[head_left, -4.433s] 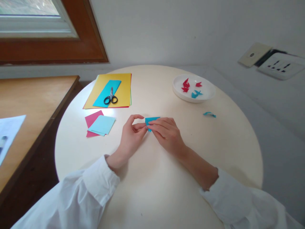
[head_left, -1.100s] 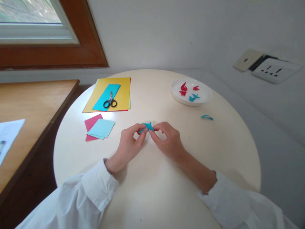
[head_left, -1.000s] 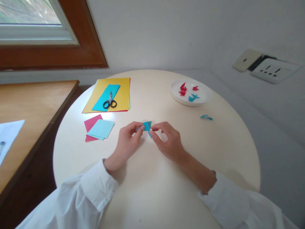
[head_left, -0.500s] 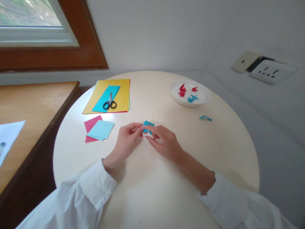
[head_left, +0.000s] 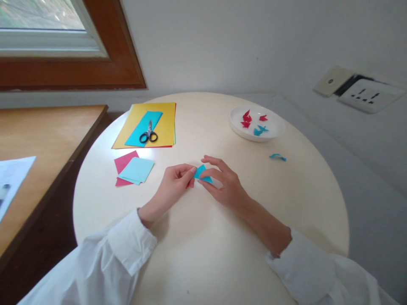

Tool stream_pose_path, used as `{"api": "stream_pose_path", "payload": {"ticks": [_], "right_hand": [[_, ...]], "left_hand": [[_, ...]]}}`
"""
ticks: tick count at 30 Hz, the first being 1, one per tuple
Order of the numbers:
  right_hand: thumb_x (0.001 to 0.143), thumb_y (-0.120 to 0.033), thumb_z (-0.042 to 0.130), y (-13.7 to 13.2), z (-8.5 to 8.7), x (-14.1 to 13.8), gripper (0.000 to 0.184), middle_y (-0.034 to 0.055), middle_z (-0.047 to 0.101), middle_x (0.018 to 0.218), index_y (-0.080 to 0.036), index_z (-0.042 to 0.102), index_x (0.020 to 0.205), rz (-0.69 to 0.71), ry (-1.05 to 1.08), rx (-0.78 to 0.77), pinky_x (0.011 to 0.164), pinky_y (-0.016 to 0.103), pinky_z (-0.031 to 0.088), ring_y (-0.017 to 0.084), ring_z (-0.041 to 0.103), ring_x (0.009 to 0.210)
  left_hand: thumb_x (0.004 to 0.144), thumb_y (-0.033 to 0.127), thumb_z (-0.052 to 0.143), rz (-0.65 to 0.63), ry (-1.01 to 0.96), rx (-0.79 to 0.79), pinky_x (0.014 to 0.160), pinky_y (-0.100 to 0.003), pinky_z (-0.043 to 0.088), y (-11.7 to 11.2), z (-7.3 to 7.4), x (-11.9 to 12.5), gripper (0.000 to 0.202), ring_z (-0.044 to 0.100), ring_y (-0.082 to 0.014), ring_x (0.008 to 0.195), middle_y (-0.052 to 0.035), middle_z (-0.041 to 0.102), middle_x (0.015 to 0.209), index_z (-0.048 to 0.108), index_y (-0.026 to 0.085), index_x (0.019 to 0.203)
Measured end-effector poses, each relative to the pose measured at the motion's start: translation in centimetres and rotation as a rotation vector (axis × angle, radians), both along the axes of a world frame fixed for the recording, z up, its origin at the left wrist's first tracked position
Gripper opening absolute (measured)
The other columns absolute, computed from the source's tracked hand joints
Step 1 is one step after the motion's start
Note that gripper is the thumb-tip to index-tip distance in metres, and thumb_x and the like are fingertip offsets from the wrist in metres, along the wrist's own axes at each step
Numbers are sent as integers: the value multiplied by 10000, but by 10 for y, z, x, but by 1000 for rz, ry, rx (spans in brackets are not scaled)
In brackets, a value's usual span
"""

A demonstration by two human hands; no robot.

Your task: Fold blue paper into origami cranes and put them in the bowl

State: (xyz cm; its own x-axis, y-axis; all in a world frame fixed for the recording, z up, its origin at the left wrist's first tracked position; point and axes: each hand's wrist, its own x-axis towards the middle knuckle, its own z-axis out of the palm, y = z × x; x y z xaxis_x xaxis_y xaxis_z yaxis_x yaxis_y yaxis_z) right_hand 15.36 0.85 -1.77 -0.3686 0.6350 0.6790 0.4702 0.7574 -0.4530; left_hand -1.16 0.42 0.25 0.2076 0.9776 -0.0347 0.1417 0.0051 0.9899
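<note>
Blue paper (head_left: 199, 171) is pinched by the left hand (head_left: 177, 178) and the right hand (head_left: 230, 183) too. On the white sheet (head_left: 16, 171), a dark spot (head_left: 5, 187) looks too blurry to read.

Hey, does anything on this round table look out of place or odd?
One mild oddity: a curled blue strip lies loose on the round table, outside the white dish that holds the small folded pieces. I see nothing spilled.
</note>
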Motion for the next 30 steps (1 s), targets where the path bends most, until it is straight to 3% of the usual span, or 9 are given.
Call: {"api": "stream_pose_path", "payload": {"ticks": [8, 12, 17, 23, 30], "right_hand": [[845, -167, 550, -2, 1, 2, 51, 94, 625, 996, -211, 531, 862, 81, 26, -76, 834, 330, 511, 164, 608, 974], [840, -175, 547, -1, 3, 1, 38, 82, 614, 934, -207, 535, 856, 52, 47, -66, 780, 319, 502, 169, 605, 915], [844, -193, 550, 2, 3, 1, 47, 44, 602, 850, -216, 541, 804, -5, 152, -120, 744, 306, 484, 160, 592, 849], [837, -247, 569, 3, 0, 0, 42, 35, 589, 873, -214, 548, 821, -16, 321, -321, 689, 283, 470, 146, 574, 816], [832, -248, 562, -5, 9, -6, 87, 22, 582, 825, -203, 533, 764, -24, 419, -385, 587, 239, 447, 121, 559, 726]], "left_hand": [[808, 351, 541, -82, -93, -67, 476, -224, 280, 4, -6, -2, 345, 371, -75, 469, 29, 439, 488, 510, 160, 522], [779, 325, 563, -32, -94, -63, 514, -225, 349, 3, -2, 0, 213, 466, -98, 525, 9, 540, 540, 606, 149, 667], [746, 306, 603, 28, -67, 16, 544, -227, 400, -1, 7, 2, 170, 515, -108, 559, 5, 590, 583, 614, 145, 802], [707, 282, 678, 42, -55, 148, 551, -216, 416, -2, 3, 1, 153, 536, -102, 592, -8, 612, 655, 637, 146, 763], [714, 272, 682, 87, -39, 191, 567, -214, 451, -3, 2, 2, 129, 576, -110, 594, -7, 632, 626, 632, 153, 716]]}}
